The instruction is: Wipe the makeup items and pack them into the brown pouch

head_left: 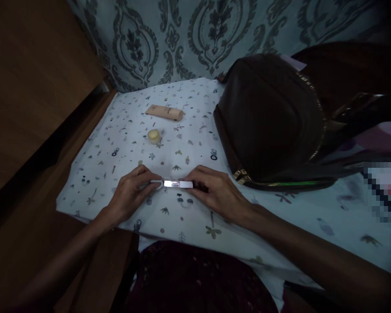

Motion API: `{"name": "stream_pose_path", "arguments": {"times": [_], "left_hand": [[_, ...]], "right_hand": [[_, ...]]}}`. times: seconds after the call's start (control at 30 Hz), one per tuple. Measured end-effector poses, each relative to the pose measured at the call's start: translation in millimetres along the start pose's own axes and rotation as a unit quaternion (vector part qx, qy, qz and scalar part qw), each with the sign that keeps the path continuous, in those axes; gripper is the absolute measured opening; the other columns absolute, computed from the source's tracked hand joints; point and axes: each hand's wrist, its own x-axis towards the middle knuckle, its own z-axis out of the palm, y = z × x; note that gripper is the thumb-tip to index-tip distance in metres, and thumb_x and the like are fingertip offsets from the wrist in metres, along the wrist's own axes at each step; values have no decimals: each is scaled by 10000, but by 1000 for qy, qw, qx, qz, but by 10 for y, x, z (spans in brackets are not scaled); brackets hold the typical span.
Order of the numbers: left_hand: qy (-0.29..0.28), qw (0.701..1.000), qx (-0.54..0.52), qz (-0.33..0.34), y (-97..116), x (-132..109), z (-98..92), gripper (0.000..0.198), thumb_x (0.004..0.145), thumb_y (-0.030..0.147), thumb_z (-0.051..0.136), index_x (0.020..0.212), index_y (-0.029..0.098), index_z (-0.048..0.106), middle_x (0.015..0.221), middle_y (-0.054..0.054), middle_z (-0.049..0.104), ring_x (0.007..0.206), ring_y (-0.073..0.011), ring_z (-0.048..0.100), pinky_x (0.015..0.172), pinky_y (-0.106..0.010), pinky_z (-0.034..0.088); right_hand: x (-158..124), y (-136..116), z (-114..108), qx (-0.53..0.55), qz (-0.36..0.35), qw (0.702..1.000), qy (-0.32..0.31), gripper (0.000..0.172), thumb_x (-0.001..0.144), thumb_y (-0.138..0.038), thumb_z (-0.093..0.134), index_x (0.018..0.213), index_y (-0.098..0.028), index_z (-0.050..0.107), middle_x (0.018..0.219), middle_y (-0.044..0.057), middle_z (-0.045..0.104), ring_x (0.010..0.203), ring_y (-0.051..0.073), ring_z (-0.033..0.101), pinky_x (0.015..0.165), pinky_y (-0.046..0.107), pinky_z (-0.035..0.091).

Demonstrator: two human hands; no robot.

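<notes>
Both my hands hold a small shiny white tube (pixel 177 184) just above the patterned white cloth (pixel 124 130). My left hand (pixel 130 194) pinches its left end with the fingers closed. My right hand (pixel 215 191) grips its right end, fingers curled round it. The tube lies level between the two hands. Farther back on the cloth lie a beige tube (pixel 164 112) on its side and a small round yellow jar (pixel 154 136).
A large dark brown bag (pixel 267 117) with a gold zip lies on the cloth to the right. Wooden furniture (pixel 35 87) stands along the left. A patterned curtain (pixel 182 39) hangs behind. My dark lap is at the bottom.
</notes>
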Motion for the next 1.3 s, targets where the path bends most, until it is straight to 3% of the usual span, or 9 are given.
{"name": "stream_pose_path", "arguments": {"times": [0.17,0.3,0.53,0.67,0.8,0.93,1.03,1.17,1.3], "left_hand": [[-3,998,61,34,46,22,19,200,978,281,540,1058,189,698,887,-23,608,779,-133,614,678,-249,508],[-4,986,152,73,147,53,34,204,989,278,518,1050,176,683,903,-30,619,722,-124,608,616,-238,488],[-23,952,269,144,524,201,235,219,1001,218,448,1054,171,655,902,-42,635,724,-133,616,508,-207,419],[-37,934,312,172,651,271,289,221,961,106,437,962,145,656,871,-43,640,690,-137,605,433,-203,326],[-41,942,297,149,537,214,200,195,985,193,479,1004,170,672,884,-35,645,702,-148,630,457,-208,369],[-19,959,261,110,318,97,70,207,996,256,494,1063,191,678,901,-33,652,705,-143,643,519,-222,439],[-17,966,244,88,213,30,19,211,995,274,501,1065,195,683,892,-27,644,700,-137,632,534,-225,449],[-22,974,212,72,177,-7,-9,229,998,262,489,1090,185,685,911,-33,638,718,-133,623,573,-236,476],[-43,990,126,39,179,9,-65,222,987,268,517,1103,195,692,919,-25,636,756,-135,634,651,-256,517]], "right_hand": [[16,18,-25,34,-8,999,1,111,910,-222,627,981,-184,704,861,25,631,714,122,563,645,246,452],[25,12,-29,49,10,999,0,143,895,-201,635,1018,-197,708,881,23,656,743,130,587,676,256,469],[11,-8,11,57,53,997,8,496,806,-133,681,1277,-210,548,840,-14,651,706,130,598,689,257,494],[2,-16,7,55,65,996,7,555,803,-105,654,1322,-221,497,911,3,674,747,143,619,717,274,502],[6,-7,14,36,54,998,-1,512,815,-134,678,1300,-194,524,873,8,654,742,152,611,712,287,508],[14,-3,13,0,27,1000,-15,263,831,-137,678,1087,-185,639,890,23,646,758,151,599,707,287,500],[19,-6,1,-39,30,999,-22,203,833,-185,698,1030,-184,652,944,47,647,843,184,603,756,317,498],[25,9,-14,-74,41,996,-9,159,837,-270,717,953,-181,656,944,66,639,926,230,591,782,349,484],[14,32,-12,-60,29,998,-7,109,854,-234,697,941,-186,653,910,52,639,894,213,590,746,325,472]]}}
